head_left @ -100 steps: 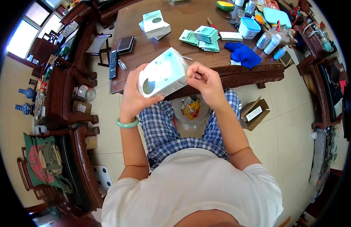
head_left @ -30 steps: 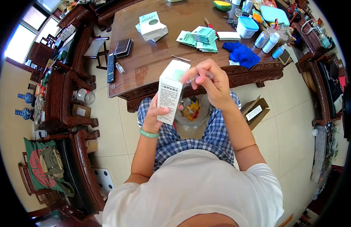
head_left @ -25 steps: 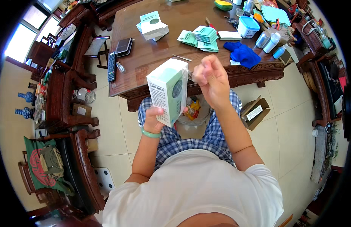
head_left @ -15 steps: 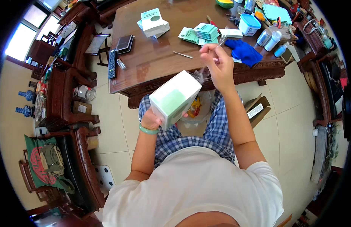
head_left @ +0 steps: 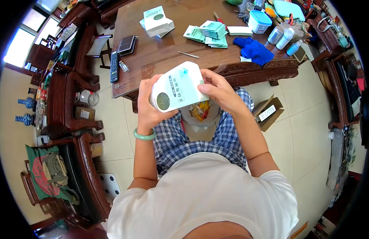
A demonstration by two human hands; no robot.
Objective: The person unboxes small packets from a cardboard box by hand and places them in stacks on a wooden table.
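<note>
Between my two hands, above my lap, is a white and pale green carton (head_left: 180,88) with a dark round mark on its face. My left hand (head_left: 146,99), with a green bangle at the wrist, grips its left end. The right hand (head_left: 220,91) holds the other end, thumb lying on the printed face. Beyond the carton, on the wooden table (head_left: 160,57), lie a stack of green and white packets (head_left: 210,32) and a slim metal tool (head_left: 189,54). Two similar cartons (head_left: 157,23) rest together farther back.
A waste bin (head_left: 200,115) with colourful wrappers stands between my knees. To its right, an opened cardboard box (head_left: 269,112) sits on the floor. On the table are a blue cloth (head_left: 254,51), a blue-lidded tub (head_left: 259,22), bottles (head_left: 286,38), a remote control (head_left: 114,67) and a dark wallet (head_left: 127,44).
My right hand has come down from beside the table edge and taken hold of the carton. The carton has turned, its printed face now upward. Clear film near the right hand is gone from there.
</note>
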